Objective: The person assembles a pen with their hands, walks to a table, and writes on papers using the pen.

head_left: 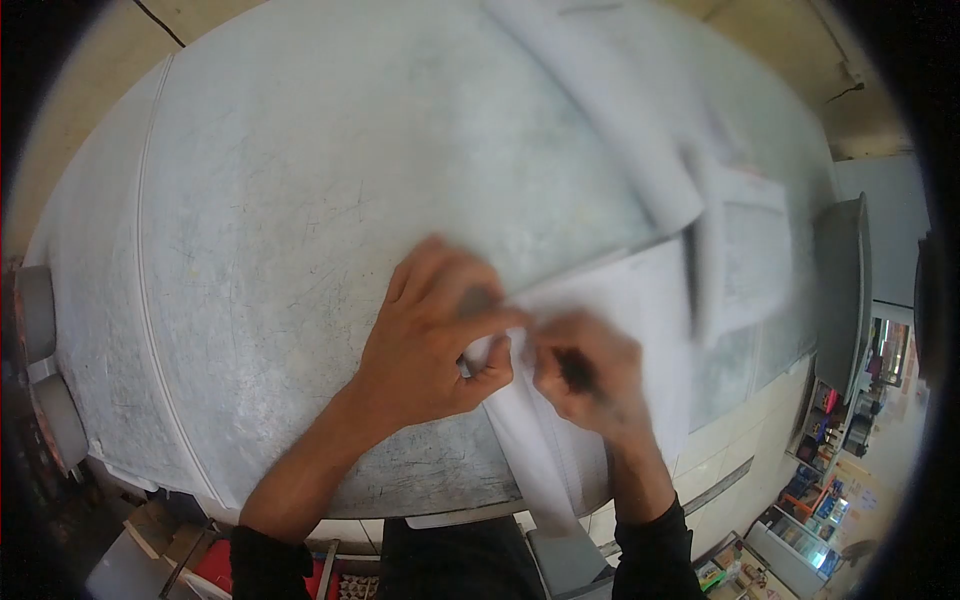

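White fabric (640, 300) lies on the grey table and hangs over its front edge, blurred in places. My left hand (435, 335) is at the fabric's left corner, with thumb and index finger pinched together on it. Close on its right, my right hand (590, 370) is curled over the same fabric, its fingers bent. A dark object (575, 370) shows within the right hand, too blurred to identify. The two hands nearly meet at the fingertips.
The large scratched grey table (330, 180) fills most of the view. More folded white fabric (620, 110) runs toward the back right, beside a blurred white piece (755, 250). Grey seats stand at the left edge. A red item (220, 565) is below the front edge. Shelves with goods are at the right.
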Motion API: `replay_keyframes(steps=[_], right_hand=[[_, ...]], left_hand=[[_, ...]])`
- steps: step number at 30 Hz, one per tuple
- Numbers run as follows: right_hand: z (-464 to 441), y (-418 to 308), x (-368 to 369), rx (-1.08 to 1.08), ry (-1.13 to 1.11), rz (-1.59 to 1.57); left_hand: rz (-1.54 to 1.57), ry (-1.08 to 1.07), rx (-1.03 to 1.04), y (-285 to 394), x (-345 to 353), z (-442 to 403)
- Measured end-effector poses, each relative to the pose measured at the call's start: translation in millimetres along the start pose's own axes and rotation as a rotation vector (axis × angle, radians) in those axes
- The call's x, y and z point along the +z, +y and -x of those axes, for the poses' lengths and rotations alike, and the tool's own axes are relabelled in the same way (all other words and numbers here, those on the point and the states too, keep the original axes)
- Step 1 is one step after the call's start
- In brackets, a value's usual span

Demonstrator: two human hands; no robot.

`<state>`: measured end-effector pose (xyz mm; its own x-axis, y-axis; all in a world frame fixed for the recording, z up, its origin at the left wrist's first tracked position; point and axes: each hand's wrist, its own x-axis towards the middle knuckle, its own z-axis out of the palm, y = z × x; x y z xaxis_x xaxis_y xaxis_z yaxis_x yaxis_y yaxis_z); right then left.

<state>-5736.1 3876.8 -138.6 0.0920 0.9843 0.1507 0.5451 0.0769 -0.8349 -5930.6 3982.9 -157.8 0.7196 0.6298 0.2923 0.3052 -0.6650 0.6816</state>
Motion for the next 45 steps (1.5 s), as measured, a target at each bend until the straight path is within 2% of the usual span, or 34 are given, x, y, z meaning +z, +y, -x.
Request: replay_keyframes(steps=[19, 21, 24, 31, 40, 45], right_hand=[[-0.6, 2.0, -3.1, 0.009, -0.026, 0.032], [-1.9, 3.2, -1.7, -0.067, 0.032, 0.054], [-2.2, -2.1, -1.7, -0.008, 0.015, 0.032], [-0.7, 2.4, -2.8, -0.052, 0.046, 0.050], [-0.1, -1.7, -4.1, 0.018, 0.016, 0.010], [0.5, 2.3, -5.8, -0.040, 0.056, 0.061]], left_hand=[[0.013, 0.003, -0.001, 0.8, 0.1, -0.3], [0.007, -0.003, -0.010, 1.6, -0.4, -0.2], [-0.003, -0.006, -0.010, 1.0, 0.8, 0.5], [-0.008, -0.028, -0.015, 2.4, -0.8, -0.4], [-0.044, -0.039, -0.006, 3.1, 0.7, 0.9], [-0.030, -0.037, -0.003, 3.5, 0.2, 0.6]])
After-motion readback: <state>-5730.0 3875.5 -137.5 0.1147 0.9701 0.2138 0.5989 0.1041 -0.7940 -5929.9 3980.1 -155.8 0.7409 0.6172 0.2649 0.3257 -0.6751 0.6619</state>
